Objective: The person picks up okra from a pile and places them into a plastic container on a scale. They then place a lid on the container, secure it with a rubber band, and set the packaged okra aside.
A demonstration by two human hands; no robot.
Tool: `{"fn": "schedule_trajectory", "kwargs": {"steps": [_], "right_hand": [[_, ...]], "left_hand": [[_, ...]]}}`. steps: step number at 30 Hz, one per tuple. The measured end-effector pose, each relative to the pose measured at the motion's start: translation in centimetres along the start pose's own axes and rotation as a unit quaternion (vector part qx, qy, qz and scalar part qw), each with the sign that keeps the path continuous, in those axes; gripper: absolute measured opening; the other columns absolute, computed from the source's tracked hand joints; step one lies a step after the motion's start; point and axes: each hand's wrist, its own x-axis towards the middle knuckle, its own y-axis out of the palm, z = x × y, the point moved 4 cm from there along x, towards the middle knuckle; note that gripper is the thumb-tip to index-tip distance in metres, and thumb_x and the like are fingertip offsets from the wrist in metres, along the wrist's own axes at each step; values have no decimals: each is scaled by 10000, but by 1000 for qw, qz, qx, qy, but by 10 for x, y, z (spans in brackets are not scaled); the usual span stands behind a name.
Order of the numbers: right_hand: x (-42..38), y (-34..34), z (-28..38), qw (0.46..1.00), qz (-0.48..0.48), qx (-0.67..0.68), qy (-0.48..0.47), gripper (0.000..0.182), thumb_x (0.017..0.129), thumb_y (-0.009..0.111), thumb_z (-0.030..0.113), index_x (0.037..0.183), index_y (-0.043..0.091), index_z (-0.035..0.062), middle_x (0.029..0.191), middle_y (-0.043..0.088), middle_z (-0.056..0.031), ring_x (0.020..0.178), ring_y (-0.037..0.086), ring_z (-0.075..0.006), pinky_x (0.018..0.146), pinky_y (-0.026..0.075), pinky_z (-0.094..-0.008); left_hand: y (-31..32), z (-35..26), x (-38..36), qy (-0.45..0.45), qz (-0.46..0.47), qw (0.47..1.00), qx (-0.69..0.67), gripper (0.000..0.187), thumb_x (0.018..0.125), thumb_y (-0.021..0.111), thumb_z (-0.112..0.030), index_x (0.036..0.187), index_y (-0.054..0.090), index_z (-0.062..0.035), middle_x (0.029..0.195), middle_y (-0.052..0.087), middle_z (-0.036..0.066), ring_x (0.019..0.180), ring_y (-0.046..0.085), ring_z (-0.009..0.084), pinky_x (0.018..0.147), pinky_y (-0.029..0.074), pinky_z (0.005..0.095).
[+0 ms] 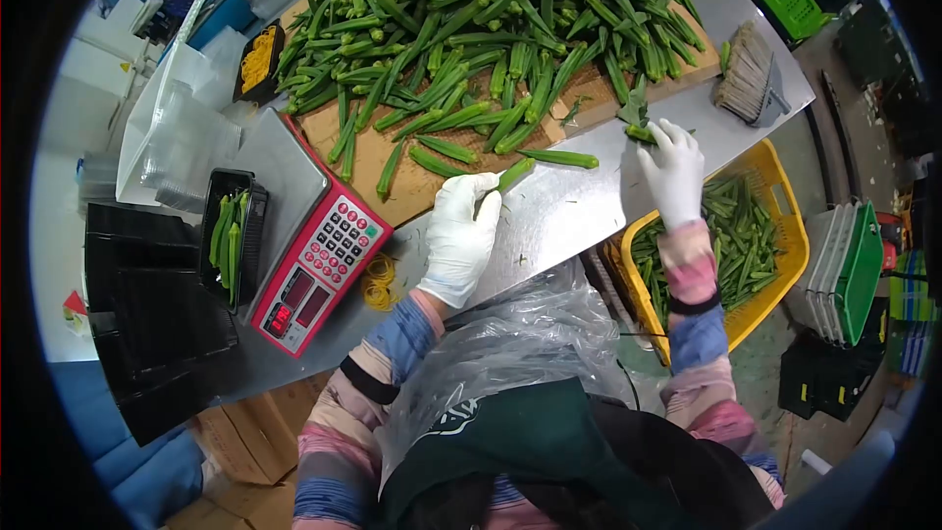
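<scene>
Presently catalogued: loose okra pile (491, 29), metal table (579, 201), pods at both hands

Item, left hand (459, 240), white-gloved: thumb and fingers clamped on an okra pod (516, 174), its stem end pointing away from the palm, at the near edge of the pile. Item, right hand (674, 172), white-gloved: thumb and fingers apart, just beside a leafy pod (640, 133) on the table; whether the fingertips touch it cannot be told. Item, one single pod (559, 157), lying between the two hands. Item, red scale (329, 255), left of the left hand, its display lit. Item, black tray (257, 226), containing several pods, left of the scale keypad. Item, yellow rubber bands (379, 280), near the scale. Item, brush (748, 74), bristled, by the table's right edge. Item, yellow basket (793, 236), below table level, holding many more pods
</scene>
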Motion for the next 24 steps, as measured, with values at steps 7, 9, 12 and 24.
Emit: {"fn": "schedule_trajectory", "kwargs": {"steps": [7, 9, 12, 24], "right_hand": [[16, 18, 4, 994, 80, 63, 38, 234, 813, 753, 229, 1009, 735, 101, 952, 683, -100, 945, 625, -329, 811, 490, -437], [14, 16, 37, 985, 92, 143, -10, 240, 806, 756, 228, 1015, 737, 111, 962, 680, -94, 949, 621, -309, 832, 485, -427], [1, 30, 85, 982, 95, 125, -107, 224, 805, 751, 220, 1007, 737, 123, 987, 671, -87, 956, 616, -292, 855, 473, -418], [-78, -138, -143, 970, 145, -155, 120, 545, 758, 834, 177, 1252, 667, 17, 1064, 701, -168, 994, 651, -352, 882, 514, -444]], "left_hand": [[8, 0, 15, 26, 23, 984, 172, 268, 874, 729, -103, 1129, 677, -40, 1007, 667, 121, 981, 652, 282, 888, 514, 368], [11, 14, 11, -33, 19, 997, 67, 241, 888, 717, -116, 1115, 683, -45, 998, 680, 123, 964, 658, 277, 876, 513, 372], [12, 16, 11, -126, 27, 991, -44, 204, 935, 679, -78, 1133, 678, -29, 1020, 694, 96, 958, 672, 194, 883, 515, 316], [108, -127, -32, 123, 375, 914, -95, 513, 963, 650, -298, 1414, 556, -71, 1389, 587, 168, 1260, 568, 311, 1094, 431, 396]]}}
